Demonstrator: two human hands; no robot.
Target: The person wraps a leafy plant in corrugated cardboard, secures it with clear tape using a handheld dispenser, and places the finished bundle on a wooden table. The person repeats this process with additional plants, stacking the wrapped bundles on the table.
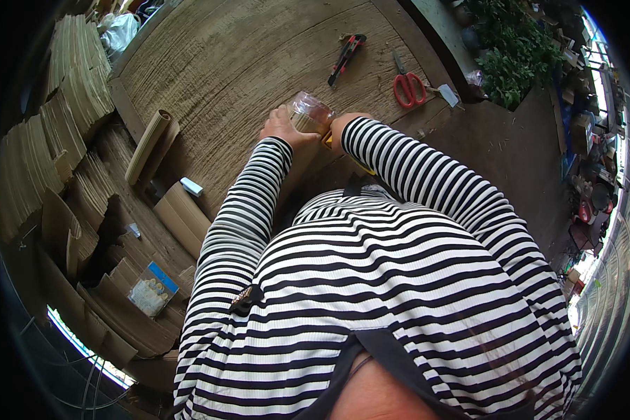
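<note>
Before my chest, at the near edge of the wooden tabletop, is a clear plastic-wrapped roll or container; which of these I cannot tell. My left hand lies against its left side with the fingers spread over it. At its right side my right hand is curled, partly hidden by the striped sleeve. A yellow edge of some object shows beside that hand. Beyond the hands lies a red and black utility knife. Scissors with red handles lie farther right, their blades pointing away.
Stacked corrugated cardboard fills the left side, with a cardboard roll at the table's left edge. A white cylinder lies near a cardboard piece. A clear bag with a blue top rests lower left. Leafy greenery stands at upper right.
</note>
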